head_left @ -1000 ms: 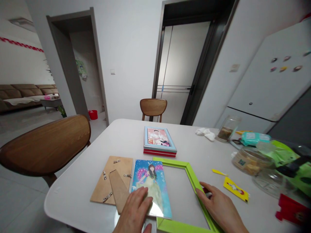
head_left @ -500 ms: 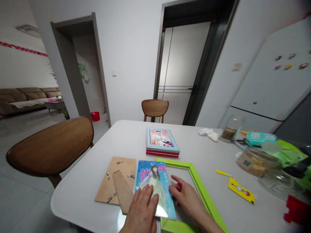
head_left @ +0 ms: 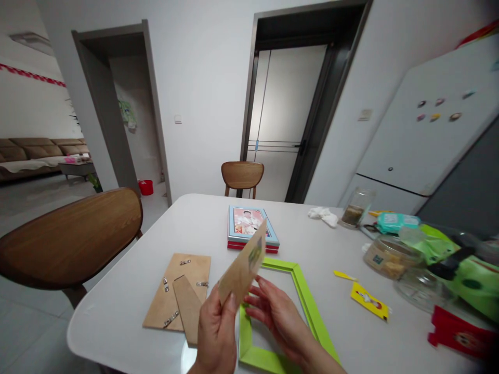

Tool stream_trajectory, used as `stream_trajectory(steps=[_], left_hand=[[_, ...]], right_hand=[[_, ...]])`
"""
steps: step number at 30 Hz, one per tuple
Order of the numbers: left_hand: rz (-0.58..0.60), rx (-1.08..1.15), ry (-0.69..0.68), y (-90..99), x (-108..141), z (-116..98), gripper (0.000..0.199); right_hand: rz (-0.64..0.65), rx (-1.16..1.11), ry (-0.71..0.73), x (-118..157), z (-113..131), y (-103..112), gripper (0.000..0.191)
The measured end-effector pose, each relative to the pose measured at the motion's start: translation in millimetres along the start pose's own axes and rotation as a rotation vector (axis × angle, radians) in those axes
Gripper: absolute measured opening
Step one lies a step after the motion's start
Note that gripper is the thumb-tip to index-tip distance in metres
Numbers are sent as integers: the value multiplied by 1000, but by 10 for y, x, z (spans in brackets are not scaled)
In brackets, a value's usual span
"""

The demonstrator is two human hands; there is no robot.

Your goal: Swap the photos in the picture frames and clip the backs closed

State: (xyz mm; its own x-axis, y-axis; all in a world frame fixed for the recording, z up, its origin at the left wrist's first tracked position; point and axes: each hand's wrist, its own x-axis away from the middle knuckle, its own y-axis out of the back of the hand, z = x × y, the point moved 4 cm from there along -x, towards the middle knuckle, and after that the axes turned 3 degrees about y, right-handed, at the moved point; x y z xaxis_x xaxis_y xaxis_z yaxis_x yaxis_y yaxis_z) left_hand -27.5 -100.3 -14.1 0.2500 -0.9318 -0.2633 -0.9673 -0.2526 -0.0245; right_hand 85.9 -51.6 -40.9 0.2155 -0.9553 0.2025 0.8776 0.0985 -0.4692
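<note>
Picture card (head_left: 242, 267): it is lifted above the white table (head_left: 187, 228), near the middle of the near edge, and tilted; its tan face with a small printed patch is visible, the other face is hidden.
Left hand (head_left: 218, 324): it grasps the card by the lower end, the thumb lying on the tan face.
Right hand (head_left: 278, 319): its curled fingers are at the card's lower right edge; whether they pinch it or only touch it, I cannot tell.
Green frame (head_left: 315, 314): it lies flat under the hands by the near edge, and the table shows through its window.
Backing board (head_left: 167, 301): it lies to the left of the frame, apart from it, toward the near left corner, with its metal clips and stand leg (head_left: 187, 309) upward.
Stack of framed pictures (head_left: 247, 221): it rests beyond the card, toward the far edge.
Yellow packet (head_left: 369, 301): it lies to the right of the frame.
Done so far: board and card are both out of the frame.
Left, in my judgement: card, frame and board are three separate pieces, none of them joined yet.
</note>
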Motion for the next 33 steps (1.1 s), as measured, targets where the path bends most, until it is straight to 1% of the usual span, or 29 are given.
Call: stream_trajectory(steps=[2,4,6,8,10,12,14,16,18,21,25,27,29,30,33], left_hand=[[6,265,169,-164,37,66,40],[42,449,264,-294,58,144,47],[86,506,312,-334,59,219,54],[142,404,317,-288,53,288,61],[195,173,266,-197,55,358,62],[279,-102,169,-132,77,438,60],[404,-322,45,-129,127,530,60],[512,-455,-83,-155,187,622,62],[566,-524,-206,-175,234,688,63],[571,-578,-327,-165,260,735,61],[558,-617,-394,-144,243,731,60],[561,-645,-406,-153,226,708,57],[568,-679,-400,-171,202,668,51],[570,-698,-400,-181,188,641,47],[574,-777,-417,-202,145,549,35]], right_hand=[[-23,-108,21,-15,-31,87,28],[-94,-159,92,-11,26,232,29],[-153,-128,104,20,124,416,37],[-163,-54,20,62,218,604,45],[-133,31,-80,100,293,763,51],[-91,114,-127,110,347,865,54],[-61,179,-139,87,370,903,55],[-49,227,-144,46,367,893,55],[-54,261,-138,2,356,864,56],[-81,301,-123,-48,337,829,55],[-109,373,-93,-110,312,817,53],[-117,465,-71,-154,305,827,50],[-101,642,-22,-208,319,842,46],[-103,783,24,-234,341,854,43],[-194,1333,183,-281,437,894,37]])
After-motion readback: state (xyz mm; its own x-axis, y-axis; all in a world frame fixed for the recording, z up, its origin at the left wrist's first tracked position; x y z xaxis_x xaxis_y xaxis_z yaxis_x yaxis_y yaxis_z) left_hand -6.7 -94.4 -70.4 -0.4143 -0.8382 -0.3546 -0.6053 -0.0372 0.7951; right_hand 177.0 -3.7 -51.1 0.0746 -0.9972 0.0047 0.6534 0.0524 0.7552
